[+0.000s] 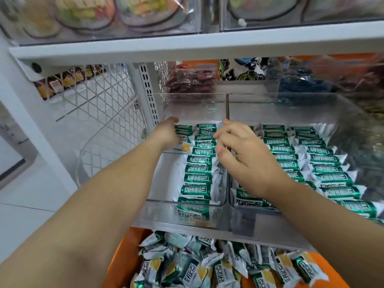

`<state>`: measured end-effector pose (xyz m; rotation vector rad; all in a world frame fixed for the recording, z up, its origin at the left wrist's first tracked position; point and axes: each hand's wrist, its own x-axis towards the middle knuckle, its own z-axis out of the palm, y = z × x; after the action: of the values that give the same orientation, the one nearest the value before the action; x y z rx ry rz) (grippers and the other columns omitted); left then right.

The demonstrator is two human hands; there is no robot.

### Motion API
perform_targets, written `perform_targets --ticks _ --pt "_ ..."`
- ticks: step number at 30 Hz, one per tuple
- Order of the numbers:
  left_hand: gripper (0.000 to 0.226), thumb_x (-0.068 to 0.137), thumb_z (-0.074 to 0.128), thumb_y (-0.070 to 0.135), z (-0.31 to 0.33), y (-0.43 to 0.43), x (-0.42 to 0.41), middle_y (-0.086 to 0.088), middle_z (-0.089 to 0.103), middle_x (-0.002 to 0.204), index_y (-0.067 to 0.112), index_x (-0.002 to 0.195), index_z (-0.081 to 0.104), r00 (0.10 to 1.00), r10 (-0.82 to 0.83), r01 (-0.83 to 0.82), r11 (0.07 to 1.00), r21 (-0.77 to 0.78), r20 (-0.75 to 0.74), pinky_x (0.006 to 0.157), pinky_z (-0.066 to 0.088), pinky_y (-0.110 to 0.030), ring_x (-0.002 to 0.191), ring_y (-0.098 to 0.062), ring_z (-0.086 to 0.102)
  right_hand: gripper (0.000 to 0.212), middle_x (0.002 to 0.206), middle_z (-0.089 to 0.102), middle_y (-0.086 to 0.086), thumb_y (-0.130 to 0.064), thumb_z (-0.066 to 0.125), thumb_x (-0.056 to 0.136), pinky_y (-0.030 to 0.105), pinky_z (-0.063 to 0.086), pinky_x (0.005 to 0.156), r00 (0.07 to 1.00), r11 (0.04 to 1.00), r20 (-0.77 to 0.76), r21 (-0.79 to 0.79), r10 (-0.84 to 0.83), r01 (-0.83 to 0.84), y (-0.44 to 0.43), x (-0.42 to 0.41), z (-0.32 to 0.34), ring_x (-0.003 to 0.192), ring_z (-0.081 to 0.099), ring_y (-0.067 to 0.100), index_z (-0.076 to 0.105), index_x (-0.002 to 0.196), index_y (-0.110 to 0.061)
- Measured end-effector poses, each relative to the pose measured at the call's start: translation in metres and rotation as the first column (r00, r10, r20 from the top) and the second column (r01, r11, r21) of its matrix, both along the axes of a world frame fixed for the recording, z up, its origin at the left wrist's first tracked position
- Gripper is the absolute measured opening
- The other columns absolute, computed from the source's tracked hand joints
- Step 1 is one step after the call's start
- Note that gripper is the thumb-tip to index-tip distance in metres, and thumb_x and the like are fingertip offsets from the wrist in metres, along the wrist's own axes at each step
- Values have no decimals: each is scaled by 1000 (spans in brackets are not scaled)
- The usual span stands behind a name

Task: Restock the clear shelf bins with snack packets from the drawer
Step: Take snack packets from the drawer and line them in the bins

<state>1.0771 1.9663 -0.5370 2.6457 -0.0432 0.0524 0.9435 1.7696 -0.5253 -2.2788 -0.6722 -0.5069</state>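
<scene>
Both bare arms reach forward, hands far out ahead

The left hand [168, 133] lies farther and to the left, forearm stretched straight from the near left corner, fingers curled downward and mostly hidden behind the knuckles. The right hand [243, 154] sits nearer and to the right, back facing up, wrist bent, fingers loosely bent and spread, thumb pointing left

bright, even indoor light with only soft shadows, the darkest under the clear bin [187, 217] above the orange drawer [122, 265]. pale glare streaks the bin's walls, and the green foil packets [199, 163] glint. the wide lens bows the white shelf edge [187, 45] and stretches the forearms at the lower corners. the top bins [104, 15] and far right edge are smeared and blurred.
</scene>
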Motion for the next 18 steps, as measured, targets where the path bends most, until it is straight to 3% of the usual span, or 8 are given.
perform_targets --ticks 7,11,15,18 --pt "69 87 65 5 11 2 -11 -17 44 142 9 146 29 1000 -9 11 997 76 -28 92 40 -29 126 -32 45 28 108 58 2 -39 29 89 -5 12 94 1000 1000 -17 -3 -8 8 1 -4 4 122 25 -6 42 71 -21" --pt "57 91 60 8 35 2 -41 -14 43 144 10 143 37 998 -58 56 992 117 13 99 37 -30 129 -29 43 26 125 54 -3 -36 29 94 -4 9 96 996 998 -86 -60 -14 9 2 -10 10 129 20 -7 38 70 -31" --pt "38 93 56 10 49 10 -100 1 58 128 18 130 55 967 -148 152 988 0 209 97 46 -34 111 -18 57 39 145 44 -2 -40 29 93 16 9 111 994 986 -87 -155 -70 56 6 -25 20 143 18 9 62 100 -20" --pt "25 92 54 15 45 28 -155 14 62 101 22 114 65 904 -197 238 969 -65 380 86 50 -32 93 -6 60 38 132 57 0 -41 38 94 40 25 115 994 978 32 -181 -101 105 16 -50 15 136 35 19 67 103 -18"
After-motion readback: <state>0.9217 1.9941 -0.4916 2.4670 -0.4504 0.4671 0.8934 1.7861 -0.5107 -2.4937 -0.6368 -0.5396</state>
